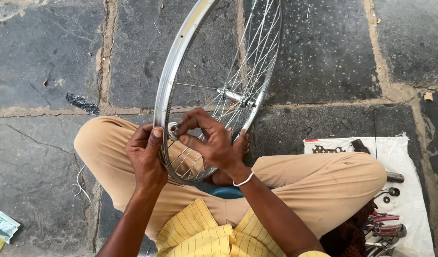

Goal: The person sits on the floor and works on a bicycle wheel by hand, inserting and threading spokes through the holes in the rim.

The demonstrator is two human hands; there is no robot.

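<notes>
Standing upright on its edge between the person's crossed legs, the shiny silver metal bicycle wheel (218,85) is a thin round rim laced with fine straight wire spokes that meet at a slim steel hub and axle (234,96) near its middle. Against the rim's lower left edge sits a small round silvery metal part (173,130), ridged like a nut or cap. The right hand (210,142) pinches this part, thumb and forefinger closed on it from the right, the other fingers curled loosely over the spokes; a thin white band rings that wrist. The left hand (145,157) grips the rim just below and left of the part, fingers wrapped around the metal, thumb pressed up beside the part.

Under the wheel, smooth tan cloth trousers (323,185) cover both folded legs, and a bare foot shows behind the spokes. Below the wheel lies a crumpled yellow cloth with thin dark stripes (204,235), with a rounded blue object (227,192), mostly hidden, just above it.

Right of the wheel, a white woven sack sheet (409,200) is spread flat, bearing red-handled pliers (383,228), dark metal rings and a dark-headed tool. All around the wheel runs rough, dark grey stone paving (42,52), pitted and cracked, with sandy joints.
</notes>
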